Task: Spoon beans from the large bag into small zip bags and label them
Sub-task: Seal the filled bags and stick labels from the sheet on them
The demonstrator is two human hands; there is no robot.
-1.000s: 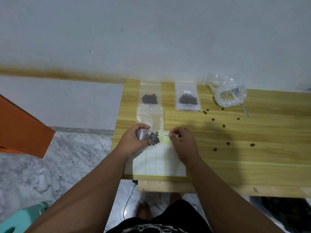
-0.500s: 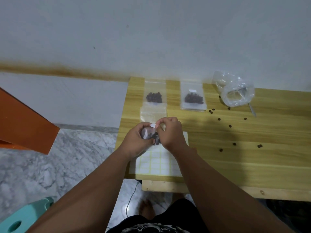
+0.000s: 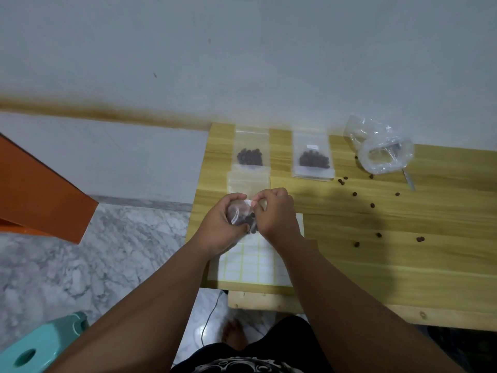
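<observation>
My left hand [image 3: 219, 227] grips a small zip bag of dark beans [image 3: 243, 216] above the white label sheet [image 3: 252, 262]. My right hand [image 3: 277, 211] pinches a small white label [image 3: 252, 202] against the top of that bag. Two filled zip bags lie at the back: one on the left [image 3: 250, 154], one with a label on the right [image 3: 313, 157]. An empty zip bag [image 3: 247, 180] lies just beyond my hands. The large clear bag [image 3: 382, 149] sits crumpled at the back right, with a spoon handle [image 3: 408, 180] poking out.
Several loose beans [image 3: 372, 205] lie scattered on the wooden table [image 3: 403, 265] right of my hands. An orange panel [image 3: 40, 195] leans at the left over the marble floor. A teal stool [image 3: 40, 345] stands at the lower left. A wall runs behind the table.
My right hand lifted a label off the sheet and brought it left onto the bag in my left hand. Both hands now meet over the bag.
</observation>
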